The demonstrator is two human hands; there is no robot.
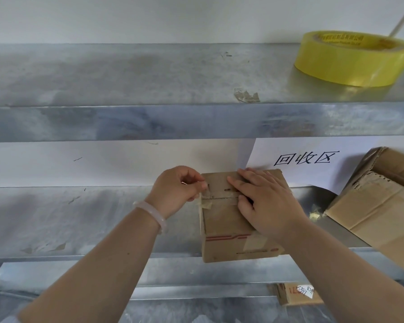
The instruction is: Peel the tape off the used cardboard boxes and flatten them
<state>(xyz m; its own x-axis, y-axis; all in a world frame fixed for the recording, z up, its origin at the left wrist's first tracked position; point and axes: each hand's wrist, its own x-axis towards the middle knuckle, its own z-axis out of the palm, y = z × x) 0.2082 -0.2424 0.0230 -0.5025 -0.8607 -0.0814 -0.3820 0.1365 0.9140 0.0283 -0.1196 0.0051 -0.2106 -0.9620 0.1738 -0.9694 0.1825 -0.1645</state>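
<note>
on the middle metal shelf [79, 217], left of a larger carton [378, 206], sits the small cardboard box [226, 227], its top pressed by the flat, spread right hand [266, 199] while the left hand [175, 190] pinches the tape end [205, 202] at its left edge.

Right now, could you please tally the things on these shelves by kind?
Cardboard boxes: 2, a small box with its tape strip pinched by the left hand, and a large box.
Cardboard piece on the lowest shelf: 1.
Yellow tape roll: 1.
Paper sign: 1.
Total: 5.
</note>
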